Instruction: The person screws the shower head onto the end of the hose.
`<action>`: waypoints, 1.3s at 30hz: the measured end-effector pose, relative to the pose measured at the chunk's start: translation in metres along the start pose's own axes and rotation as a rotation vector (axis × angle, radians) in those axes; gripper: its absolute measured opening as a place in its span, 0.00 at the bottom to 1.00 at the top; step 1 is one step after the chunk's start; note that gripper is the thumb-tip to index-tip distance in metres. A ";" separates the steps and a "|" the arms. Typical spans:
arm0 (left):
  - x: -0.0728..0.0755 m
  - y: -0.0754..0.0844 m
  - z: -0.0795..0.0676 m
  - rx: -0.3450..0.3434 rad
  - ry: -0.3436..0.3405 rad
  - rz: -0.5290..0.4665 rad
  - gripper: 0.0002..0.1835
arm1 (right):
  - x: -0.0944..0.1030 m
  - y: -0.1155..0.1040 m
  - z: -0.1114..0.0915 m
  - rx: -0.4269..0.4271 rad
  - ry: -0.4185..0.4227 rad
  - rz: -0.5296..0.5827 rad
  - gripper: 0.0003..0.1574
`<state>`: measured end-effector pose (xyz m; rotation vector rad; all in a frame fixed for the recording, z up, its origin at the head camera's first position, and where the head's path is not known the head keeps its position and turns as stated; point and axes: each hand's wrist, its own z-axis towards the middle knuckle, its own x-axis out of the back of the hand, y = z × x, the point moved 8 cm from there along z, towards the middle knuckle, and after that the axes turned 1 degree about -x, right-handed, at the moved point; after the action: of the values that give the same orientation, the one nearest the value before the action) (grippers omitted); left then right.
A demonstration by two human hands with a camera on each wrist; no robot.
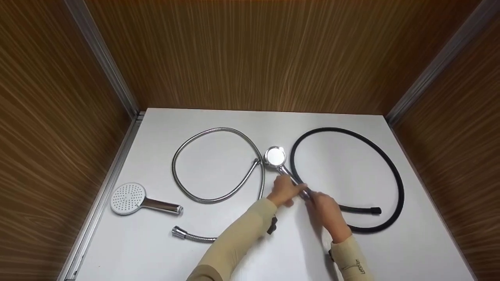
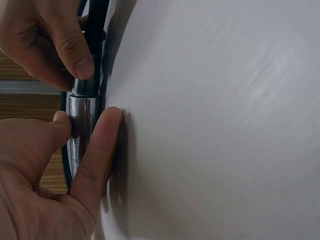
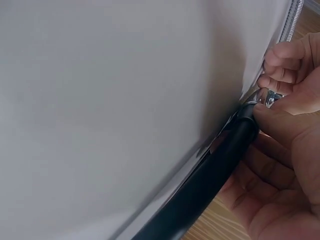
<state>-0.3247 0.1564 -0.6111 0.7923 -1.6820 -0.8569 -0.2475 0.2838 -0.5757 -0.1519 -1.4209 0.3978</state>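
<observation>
A small chrome shower head (image 1: 275, 157) lies at the middle of the table, its handle slanting toward the lower right. My left hand (image 1: 285, 190) pinches that handle (image 2: 82, 112) between thumb and finger near its end. My right hand (image 1: 327, 212) grips the end of the black shower hose (image 1: 396, 183), thumb on its dark connector (image 2: 86, 86). In the left wrist view, connector and handle end meet in line; how far they are threaded cannot be seen. The black hose (image 3: 200, 185) runs from my right hand toward the lower left in the right wrist view.
A white-faced shower head (image 1: 127, 199) with a chrome handle lies at the left. The metal hose (image 1: 174, 156) is looped left of centre, its chrome end nut (image 1: 179, 232) near the front. The black hose's free end (image 1: 375, 210) lies inside its loop. Wood-grain panels (image 1: 250, 54) enclose the white table.
</observation>
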 end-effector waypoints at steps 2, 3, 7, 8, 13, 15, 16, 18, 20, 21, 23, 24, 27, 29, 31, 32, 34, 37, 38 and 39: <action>0.000 -0.002 0.000 0.021 -0.011 -0.004 0.21 | 0.000 0.000 0.001 -0.007 -0.009 0.006 0.12; -0.001 -0.003 0.000 0.033 -0.016 -0.008 0.21 | 0.000 0.001 0.001 -0.012 -0.015 0.004 0.12; 0.001 -0.004 -0.002 0.066 -0.034 -0.014 0.22 | 0.002 -0.001 0.001 -0.025 -0.006 0.005 0.11; 0.002 -0.005 -0.002 0.068 -0.035 -0.015 0.21 | 0.003 -0.002 0.001 -0.022 0.001 0.000 0.11; 0.013 -0.008 -0.003 0.028 -0.030 0.006 0.19 | 0.004 -0.008 0.000 -0.001 0.049 -0.022 0.09; 0.022 -0.005 -0.004 -0.046 -0.003 0.082 0.20 | 0.005 -0.012 0.002 0.004 0.065 -0.026 0.10; 0.027 -0.002 -0.005 -0.101 0.022 0.128 0.20 | 0.005 -0.014 0.003 0.009 0.073 -0.025 0.11; 0.040 0.006 -0.009 -0.207 0.087 0.217 0.19 | 0.007 -0.019 0.006 0.025 0.092 -0.025 0.11; 0.053 0.015 -0.014 -0.298 0.156 0.279 0.17 | 0.008 -0.026 0.009 0.055 0.121 -0.019 0.10; 0.059 0.018 -0.016 -0.327 0.183 0.290 0.16 | 0.009 -0.030 0.011 0.074 0.136 -0.021 0.10; 0.072 0.022 -0.020 -0.364 0.226 0.278 0.13 | 0.011 -0.038 0.013 0.112 0.167 -0.026 0.09; 0.078 0.022 -0.022 -0.370 0.245 0.275 0.12 | 0.011 -0.042 0.014 0.131 0.179 -0.029 0.09; 0.096 0.019 -0.025 -0.361 0.289 0.267 0.11 | 0.009 -0.053 0.017 0.181 0.198 -0.042 0.09; 0.107 0.014 -0.026 -0.343 0.316 0.260 0.10 | 0.007 -0.060 0.019 0.200 0.193 -0.037 0.10; 0.118 0.008 -0.027 -0.312 0.336 0.258 0.09 | 0.005 -0.066 0.021 0.212 0.180 -0.026 0.12; 0.122 0.005 -0.026 -0.296 0.349 0.259 0.10 | 0.004 -0.069 0.022 0.215 0.172 -0.021 0.13; 0.131 -0.001 -0.027 -0.267 0.375 0.262 0.10 | 0.002 -0.075 0.023 0.226 0.163 -0.005 0.16; 0.140 -0.009 -0.027 -0.233 0.401 0.265 0.11 | 0.000 -0.084 0.025 0.254 0.160 0.008 0.17; 0.143 -0.011 -0.028 -0.227 0.408 0.263 0.11 | -0.001 -0.087 0.026 0.267 0.159 0.012 0.17; 0.145 -0.013 -0.029 -0.223 0.416 0.261 0.12 | -0.002 -0.090 0.026 0.280 0.158 0.016 0.17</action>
<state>-0.3307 0.0240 -0.5452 0.5383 -1.2623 -0.6322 -0.2575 0.1960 -0.5431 0.0327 -1.1963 0.5810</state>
